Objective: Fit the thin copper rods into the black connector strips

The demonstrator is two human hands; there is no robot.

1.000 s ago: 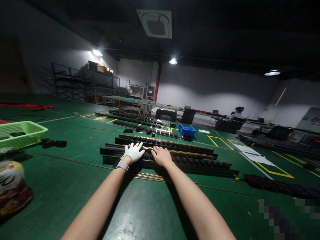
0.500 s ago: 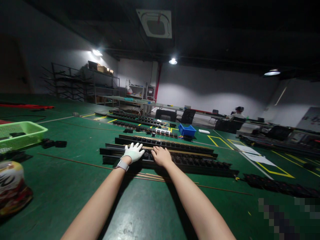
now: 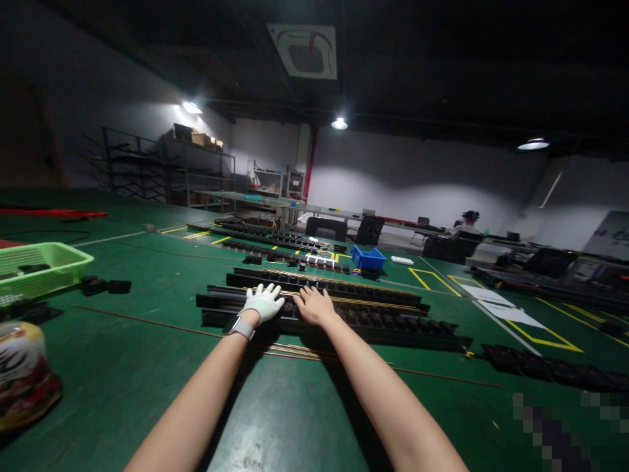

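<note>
- Head view: the gloved left hand (image 3: 264, 305) rests palm down, fingers spread, on black rails (image 3: 216, 318) mid-worktop (image 3: 147, 387), seemingly to steady them.
- Just right, the bare right hand (image 3: 315, 307) lies flat with fingers extended over thin brass-coloured rods (image 3: 383, 302), perhaps to hold these in line.
- Loose rods (image 3: 299, 355) lie nearer, roughly along the rails, probably for easy reach.
- Far beyond stands a blue bin (image 3: 371, 261), apparently out of the way.

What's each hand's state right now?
Left hand: gloved, open, palm down over black rails, no hold visible.
Right hand: bare, open, palm down over the same rails, no hold visible.
</note>
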